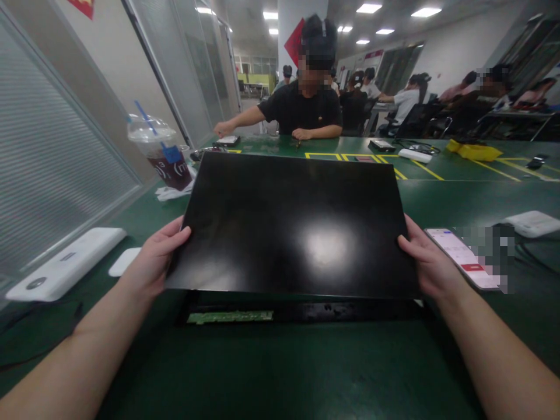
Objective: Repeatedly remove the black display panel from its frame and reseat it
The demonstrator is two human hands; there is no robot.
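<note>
A flat black display panel (289, 233) is held up between both hands, tilted, its glossy face reflecting a bright patch of light. My left hand (160, 254) grips its left edge, thumb on the front face and fingers behind. At the right edge, my right hand (431, 256) is closed the same way, thumb pressed on the front. Below the panel's lower edge a black frame (345, 311) lies on the green table, with a narrow green circuit board (230, 316) along its front. The panel hides the rest of the frame.
On the left are a lidded drink cup (168, 157) with a blue straw, a white oblong device (65, 265) and black cables. A lit phone (464, 259) and white adapter (531, 223) lie right. Across the green table (289, 373), a person (301, 105) sits near small devices and yellow tape lines.
</note>
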